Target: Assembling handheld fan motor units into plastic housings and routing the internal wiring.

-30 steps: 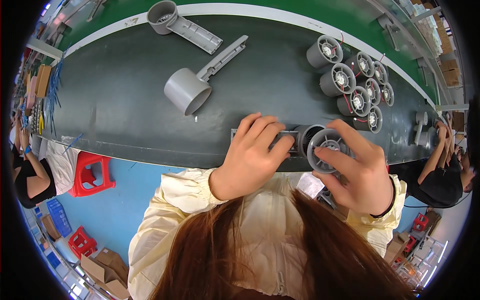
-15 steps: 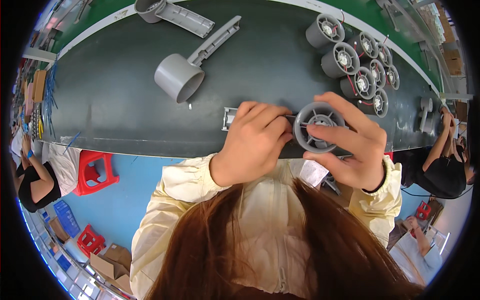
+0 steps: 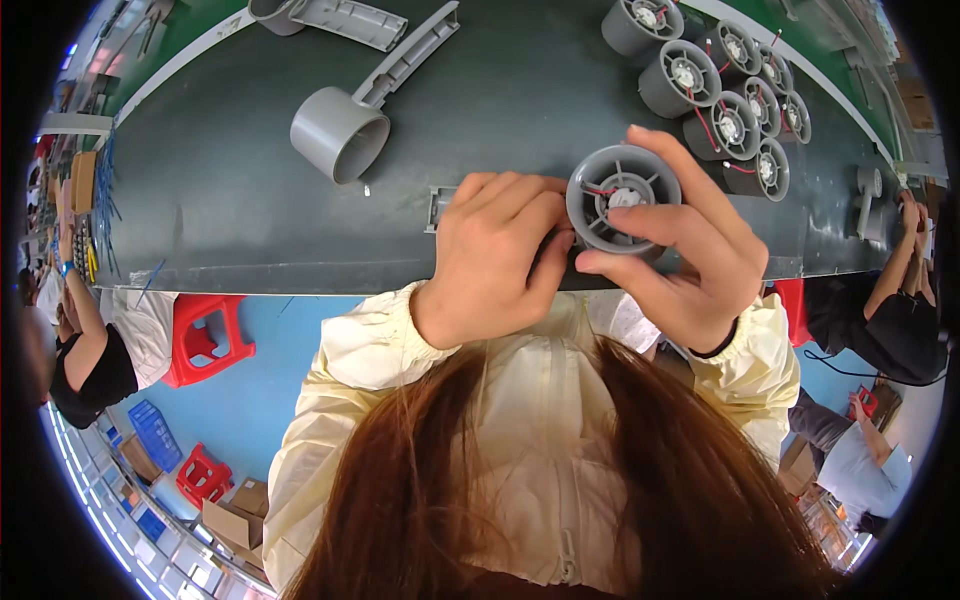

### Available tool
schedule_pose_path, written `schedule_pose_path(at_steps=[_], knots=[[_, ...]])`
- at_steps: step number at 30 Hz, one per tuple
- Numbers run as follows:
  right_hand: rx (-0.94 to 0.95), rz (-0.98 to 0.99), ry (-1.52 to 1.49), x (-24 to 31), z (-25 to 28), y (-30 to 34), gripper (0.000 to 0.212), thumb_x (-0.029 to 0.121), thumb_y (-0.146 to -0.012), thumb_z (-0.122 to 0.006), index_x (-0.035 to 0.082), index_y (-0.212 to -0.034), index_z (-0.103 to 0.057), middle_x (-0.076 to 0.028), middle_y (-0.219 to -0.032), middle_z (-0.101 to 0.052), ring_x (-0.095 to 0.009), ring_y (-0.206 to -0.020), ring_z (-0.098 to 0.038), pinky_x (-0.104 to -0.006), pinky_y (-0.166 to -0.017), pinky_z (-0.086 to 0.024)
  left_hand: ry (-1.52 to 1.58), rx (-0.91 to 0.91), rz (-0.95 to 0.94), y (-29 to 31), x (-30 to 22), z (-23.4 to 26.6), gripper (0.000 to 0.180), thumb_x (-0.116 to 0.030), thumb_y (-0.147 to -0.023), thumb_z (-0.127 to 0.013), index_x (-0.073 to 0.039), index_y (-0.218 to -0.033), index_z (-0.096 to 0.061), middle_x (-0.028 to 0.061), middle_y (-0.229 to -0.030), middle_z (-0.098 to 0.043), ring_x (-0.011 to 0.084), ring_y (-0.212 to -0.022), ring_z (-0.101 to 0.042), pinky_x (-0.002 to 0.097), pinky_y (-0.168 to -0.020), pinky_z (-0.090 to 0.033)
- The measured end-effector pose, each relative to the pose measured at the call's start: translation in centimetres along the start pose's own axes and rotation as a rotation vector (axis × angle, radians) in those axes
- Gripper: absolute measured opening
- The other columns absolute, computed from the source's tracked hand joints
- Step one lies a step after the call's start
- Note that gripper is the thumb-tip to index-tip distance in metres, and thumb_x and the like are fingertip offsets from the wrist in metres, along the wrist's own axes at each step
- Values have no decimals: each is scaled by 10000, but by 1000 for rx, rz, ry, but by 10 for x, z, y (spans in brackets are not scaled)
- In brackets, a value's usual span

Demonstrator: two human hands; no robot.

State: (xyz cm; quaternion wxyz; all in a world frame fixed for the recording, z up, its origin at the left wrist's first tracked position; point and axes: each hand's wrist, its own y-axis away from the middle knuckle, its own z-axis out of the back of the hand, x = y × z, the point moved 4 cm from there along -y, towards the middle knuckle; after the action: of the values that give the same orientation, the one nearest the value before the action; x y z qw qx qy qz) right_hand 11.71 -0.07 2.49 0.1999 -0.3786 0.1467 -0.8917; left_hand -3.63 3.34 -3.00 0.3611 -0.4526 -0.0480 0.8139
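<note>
My right hand point(image 3: 700, 255) is closed round a grey cylindrical fan housing point(image 3: 578, 205), fingers on its far rim and thumb at the near side. Spokes, a white hub and a red wire show in its open face, which is turned up toward me. Beside it, my left hand point(image 3: 495, 255) is closed over a grey plastic handle shell point(image 3: 436, 208), whose open end sticks out to the left. The fingers of my left hand reach the housing's left edge. Whether handle and housing are joined is hidden behind them.
Several similar fan housings point(image 3: 683, 77) with red wires stand at the far right. A grey cup-shaped shell with a handle point(image 3: 330, 130) lies at the left, another shell point(image 3: 355, 22) behind it. People work at both sides; a red stool point(image 3: 240, 335) stands left.
The housing and my right hand have moved a little farther from me and left. My left hand has shifted slightly, still on the handle. The whole view has shifted somewhat.
</note>
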Motion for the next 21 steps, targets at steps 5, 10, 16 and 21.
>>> schedule_pose_path(at_steps=[5, 10, 16, 21], knots=[[-100, 146, 38, -2, -9, 10, 425, 141, -649, -880, -50, -915, -609, -416, -1200, -528, -388, -1003, -671, -395, -836, -556, -89, -106, -49, -1, -1, 3, 142, -25, -682, -637, -39, -821, -614, 63, -894, -642, 260, -760, -586, 367, -719, -413], [-295, 160, -146, -22, -18, 18, 429, 180, -623, -897, -15, -887, -622, -362, -1199, -558, -376, -910, -695, -360, -705, -586, -156, -108, -54, -4, -4, 1, 136, -26, -684, -633, -52, -816, -613, 43, -882, -637, 236, -747, -583, 351, -701, -406], [-271, 151, -270, -31, -18, 17, 436, 199, -618, -893, -14, -887, -624, -377, -1206, -549, -386, -913, -690, -374, -763, -566, -205, -119, -46, -2, -5, -2, 142, -45, -675, -633, -58, -815, -609, 38, -866, -629, 233, -729, -579, 350, -678, -403], [-267, 164, -490, -40, -21, 19, 427, 194, -607, -895, 6, -885, -630, -386, -1232, -532, -389, -962, -676, -381, -806, -550, -249, -145, -66, 0, -6, -4, 158, -52, -661, -634, -56, -817, -606, 44, -865, -627, 234, -722, -577, 350, -672, -407]])
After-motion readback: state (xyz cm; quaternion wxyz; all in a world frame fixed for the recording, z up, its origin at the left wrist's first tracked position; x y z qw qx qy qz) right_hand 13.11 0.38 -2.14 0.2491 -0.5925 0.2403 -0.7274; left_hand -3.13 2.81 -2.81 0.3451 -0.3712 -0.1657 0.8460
